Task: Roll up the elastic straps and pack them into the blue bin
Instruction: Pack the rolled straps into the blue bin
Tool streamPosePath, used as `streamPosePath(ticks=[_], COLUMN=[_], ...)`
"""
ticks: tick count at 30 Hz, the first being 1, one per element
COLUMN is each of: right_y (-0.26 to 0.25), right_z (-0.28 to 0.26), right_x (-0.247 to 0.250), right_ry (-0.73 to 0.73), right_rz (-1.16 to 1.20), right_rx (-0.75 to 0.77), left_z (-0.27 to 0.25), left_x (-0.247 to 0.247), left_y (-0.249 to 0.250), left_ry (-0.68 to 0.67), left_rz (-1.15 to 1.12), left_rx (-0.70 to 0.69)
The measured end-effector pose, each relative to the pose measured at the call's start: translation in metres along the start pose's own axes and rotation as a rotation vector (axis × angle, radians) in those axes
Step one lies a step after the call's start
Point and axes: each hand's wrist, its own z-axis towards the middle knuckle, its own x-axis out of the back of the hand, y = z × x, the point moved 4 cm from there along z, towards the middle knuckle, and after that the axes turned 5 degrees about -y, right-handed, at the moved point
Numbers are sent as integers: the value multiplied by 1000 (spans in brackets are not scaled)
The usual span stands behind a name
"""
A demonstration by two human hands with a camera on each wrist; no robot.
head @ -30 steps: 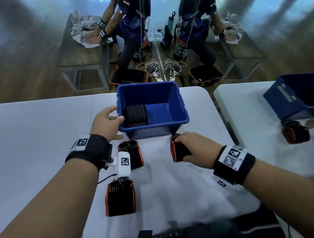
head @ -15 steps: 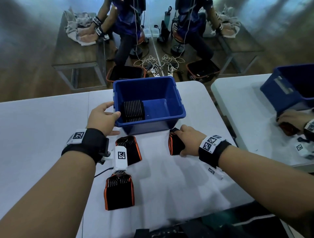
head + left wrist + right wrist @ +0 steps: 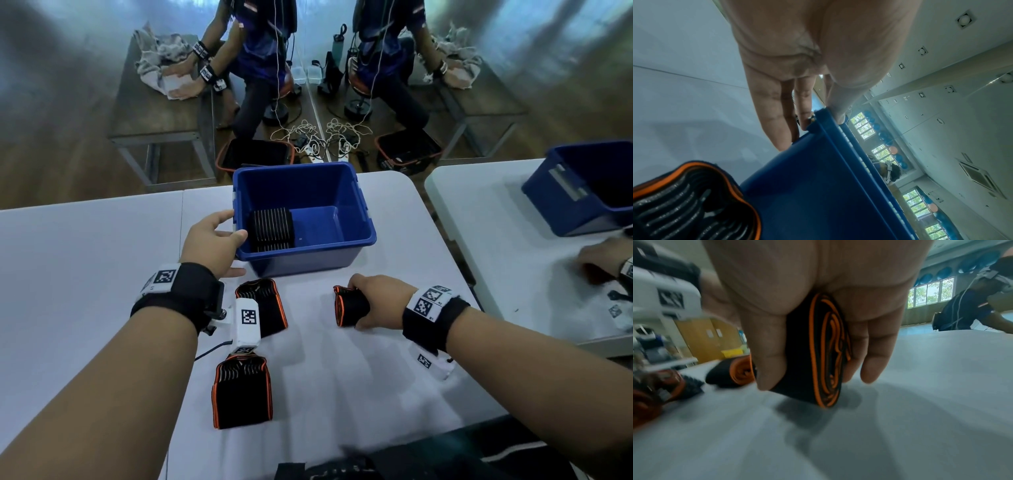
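The blue bin [image 3: 308, 248] stands on the white table [image 3: 85, 257] with one black rolled strap [image 3: 270, 229] in its left part. My left hand [image 3: 212, 243] holds the bin's near left corner; the thumb lies over the rim [image 3: 830, 123] and the fingers [image 3: 777, 116] run down the outer wall. In front of the bin, my right hand [image 3: 376, 301] grips a rolled black strap with orange edges [image 3: 347, 306], its spiral end [image 3: 828, 345] showing just above the table. Two more rolled straps [image 3: 262, 306] [image 3: 243, 394] lie below my left wrist.
A second white table [image 3: 513, 222] stands to the right across a narrow gap, with another blue bin [image 3: 582, 192] and another person's hand [image 3: 603, 253]. Beyond the table are benches, cables on the floor and a seated person [image 3: 260, 51].
The right hand, still gripping its roll, has shifted only slightly in front of the bin. The left hand stays at the bin's corner.
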Motion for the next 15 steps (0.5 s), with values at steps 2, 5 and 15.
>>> streamPosePath(ticks=[2,5,15], right_y=[-13,-39,-74], right_z=[-12,-36,6], right_x=[10,45,174], right_ry=[-16,-2,88], right_rz=[70,145,49], right_rx=[55,145,105], left_z=[1,2,5], left_x=[1,2,3], left_y=[-1,-2,-4], left_ry=[-6,-12,-23], left_rz=[3,-2,-3], left_rx=[-8,-16,-42])
